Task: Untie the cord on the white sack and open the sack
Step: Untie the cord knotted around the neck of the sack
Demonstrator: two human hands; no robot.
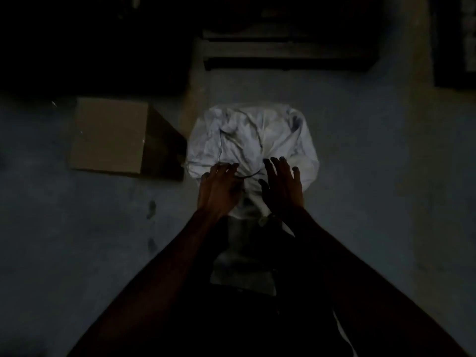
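White crumpled fabric sack (253,140) neck is gathered; thin dark cord (221,140) is pinched by left hand (221,186); right hand (282,185) is spread beside; opening remains.

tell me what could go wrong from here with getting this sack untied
The scene is very dim and the cord is thin and dark, so the knot could be hard to see and a pull by the left hand might tighten it. The right hand is spread open over the white sack rather than holding the neck, so the sack may shift or tip toward the cardboard box beside it.
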